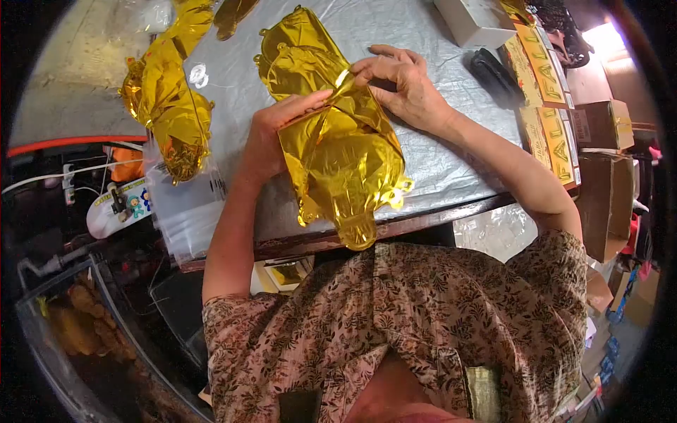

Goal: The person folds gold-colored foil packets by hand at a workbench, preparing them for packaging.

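Note:
A flattened gold foil balloon (345,158) lies folded on the silver-covered table in front of me, its lower end reaching past the table's front edge. My left hand (285,123) rests along its left side, fingers stretched out together over the crease in the middle. On the other side, my right hand (405,84) pinches the foil at the right end of that crease between thumb and forefinger. Small tabs stick out along the balloon's edges. Beyond the crease, its crumpled upper part spreads away from me.
More gold foil balloons (176,120) lie at the table's left. Clear plastic bags (187,204) hang at the left corner. On the right are a black case (496,74), a white box (476,21) and boxes lettered FALL (553,144). A skateboard (116,211) sits below left.

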A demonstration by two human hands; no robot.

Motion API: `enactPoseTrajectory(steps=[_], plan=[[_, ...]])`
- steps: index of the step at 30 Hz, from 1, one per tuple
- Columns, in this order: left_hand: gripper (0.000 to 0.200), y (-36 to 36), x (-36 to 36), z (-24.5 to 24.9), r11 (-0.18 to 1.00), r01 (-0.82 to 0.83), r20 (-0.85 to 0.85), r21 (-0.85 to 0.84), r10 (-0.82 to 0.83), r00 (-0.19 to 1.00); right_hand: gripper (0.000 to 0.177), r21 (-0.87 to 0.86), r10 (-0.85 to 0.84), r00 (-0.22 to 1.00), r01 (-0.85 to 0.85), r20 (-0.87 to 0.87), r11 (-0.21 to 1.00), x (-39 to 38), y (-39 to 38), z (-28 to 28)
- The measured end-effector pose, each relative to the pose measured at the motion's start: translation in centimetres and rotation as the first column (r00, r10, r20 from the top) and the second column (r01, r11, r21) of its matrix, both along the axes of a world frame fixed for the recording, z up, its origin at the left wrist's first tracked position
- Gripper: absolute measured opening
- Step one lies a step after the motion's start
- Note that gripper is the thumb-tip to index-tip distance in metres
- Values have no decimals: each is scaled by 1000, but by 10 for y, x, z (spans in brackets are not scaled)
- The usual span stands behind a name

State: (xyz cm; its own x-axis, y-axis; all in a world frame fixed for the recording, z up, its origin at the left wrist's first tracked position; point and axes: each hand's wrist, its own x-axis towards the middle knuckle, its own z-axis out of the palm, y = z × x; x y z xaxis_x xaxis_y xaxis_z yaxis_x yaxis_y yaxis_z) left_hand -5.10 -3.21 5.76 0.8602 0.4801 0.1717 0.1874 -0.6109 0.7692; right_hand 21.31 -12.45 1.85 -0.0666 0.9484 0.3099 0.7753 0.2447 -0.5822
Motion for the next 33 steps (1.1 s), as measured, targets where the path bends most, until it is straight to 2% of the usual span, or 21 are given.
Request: enactPoseTrajectory(steps=[3,5,6,8,9,11,12,13,14,15,19,21,22,24,25,27,28,30,31,33], plan=[[49,2,0,-7,1000,0,27,31,0,1000,16,33,-42,999,41,20,999,1,1,-5],[55,8,0,-19,998,-19,147,64,9,989,15,30,-59,998,58,18,998,0,2,-6],[55,7,0,-21,998,-21,148,65,11,989,15,31,-57,998,56,19,998,0,2,-7],[52,5,1,-24,964,-119,135,-236,154,979,16,55,-97,995,95,23,994,-1,4,-8],[49,11,0,-25,981,-127,104,-146,143,984,16,54,-95,995,93,25,994,-4,3,-5],[46,14,1,-29,982,-177,206,58,162,965,16,13,-148,987,149,-62,989,-10,1,2],[32,12,4,-27,905,-254,191,340,198,961,18,-82,-141,990,141,14,987,-8,9,-1],[28,10,8,-24,921,-358,160,152,335,929,18,-86,-135,991,135,16,987,-8,11,-4],[28,8,12,-21,888,-458,106,-35,459,882,19,-50,-145,989,145,9,988,-7,13,-7],[33,11,11,-24,860,-510,51,-17,510,859,20,-13,-154,988,154,1,988,-9,14,-6],[37,23,1,-29,848,-528,83,-43,530,844,18,-28,-172,985,172,17,985,-13,15,-1],[39,25,-8,-27,833,-538,5,-125,543,840,19,-38,-178,981,181,73,983,-11,18,0],[39,25,-12,-31,825,-550,3,-132,555,832,24,-95,-164,981,174,104,980,-8,22,3],[37,26,-20,-40,786,-576,102,-224,607,788,26,-81,-141,979,155,148,985,-6,23,2],[37,27,-23,-45,774,-589,99,-230,621,777,28,-51,-136,972,148,190,988,-7,23,2],[34,25,-30,-50,797,-582,226,163,544,808,30,-50,-159,958,175,237,983,-8,22,-1],[34,19,-31,-51,790,-593,226,158,555,800,31,-33,-159,966,169,206,985,-5,23,-5],[31,9,-28,-52,783,-616,150,-93,622,769,31,-10,-149,973,153,178,988,-3,25,-6],[31,7,-28,-53,777,-623,152,-95,630,762,31,-19,-154,970,160,186,987,-4,24,-4],[25,5,-29,-55,811,-555,141,186,537,832,32,-23,-153,968,160,199,987,-6,22,0]])
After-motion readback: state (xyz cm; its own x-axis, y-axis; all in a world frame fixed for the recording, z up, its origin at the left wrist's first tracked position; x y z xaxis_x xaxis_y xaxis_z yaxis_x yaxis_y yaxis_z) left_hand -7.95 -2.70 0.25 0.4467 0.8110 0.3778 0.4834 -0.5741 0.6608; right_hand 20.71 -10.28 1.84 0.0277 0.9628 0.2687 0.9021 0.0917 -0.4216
